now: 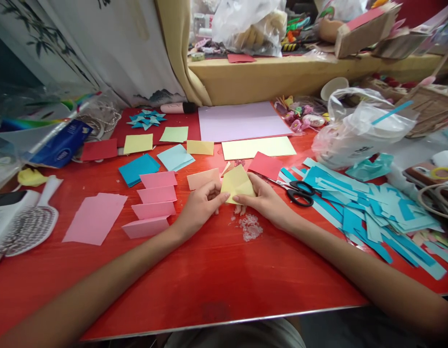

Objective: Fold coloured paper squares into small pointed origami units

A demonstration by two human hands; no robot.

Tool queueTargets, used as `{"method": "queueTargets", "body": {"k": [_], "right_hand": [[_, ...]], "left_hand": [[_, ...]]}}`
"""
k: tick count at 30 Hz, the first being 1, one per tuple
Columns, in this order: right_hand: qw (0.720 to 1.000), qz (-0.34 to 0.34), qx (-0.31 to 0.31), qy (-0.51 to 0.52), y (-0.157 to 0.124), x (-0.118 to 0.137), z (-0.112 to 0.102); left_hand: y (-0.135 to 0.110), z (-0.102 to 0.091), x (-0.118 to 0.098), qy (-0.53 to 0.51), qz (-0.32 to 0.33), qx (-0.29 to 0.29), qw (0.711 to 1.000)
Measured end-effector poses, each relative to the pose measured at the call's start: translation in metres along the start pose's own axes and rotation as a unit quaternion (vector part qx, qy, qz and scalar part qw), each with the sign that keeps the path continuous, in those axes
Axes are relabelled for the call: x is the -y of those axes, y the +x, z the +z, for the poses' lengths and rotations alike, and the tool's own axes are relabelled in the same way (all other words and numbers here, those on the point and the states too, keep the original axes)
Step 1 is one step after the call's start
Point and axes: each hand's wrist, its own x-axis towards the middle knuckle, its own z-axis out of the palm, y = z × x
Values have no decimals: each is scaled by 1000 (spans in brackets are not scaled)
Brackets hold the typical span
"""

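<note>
A small yellow sheet of paper is held up between both hands, just above the red tabletop. My left hand pinches its lower left edge between thumb and fingers. On the other side, my right hand grips its lower right edge. A crease seems to cross the sheet. Just beyond it lie a red paper and a peach paper. Scissors with black handles rest to the right of my right hand. Several folded pink papers stand in a column left of my left hand.
Teal paper strips are heaped at the right, beside a plastic bag. Blue paper squares and a lilac sheet lie farther back. A hairbrush is at the left. Clear bits lie near my hands.
</note>
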Motion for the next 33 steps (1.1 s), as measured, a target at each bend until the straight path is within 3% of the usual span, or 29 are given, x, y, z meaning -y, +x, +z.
{"method": "queueTargets", "body": {"k": [2, 5, 8, 13, 23, 33], "right_hand": [[1000, 7, 18, -11, 0, -1, -1], [1000, -22, -4, -5, 1, -4, -2], [999, -26, -28, 4, 1, -7, -2], [999, 0, 4, -43, 0, -9, -3], [987, -72, -101, -102, -5, -7, 1], [962, -110, -134, -210, -11, -6, 2]], "left_hand": [[0, 0, 1, 9, -1, 9, 1000], [0, 0, 1, 25, -6, 16, 1000], [-1, 0, 0, 17, -14, 1, 1000], [-2, 0, -1, -8, -14, -44, 999], [-3, -2, -5, -33, -23, -43, 998], [-3, -3, -3, -66, -20, -43, 997]]}}
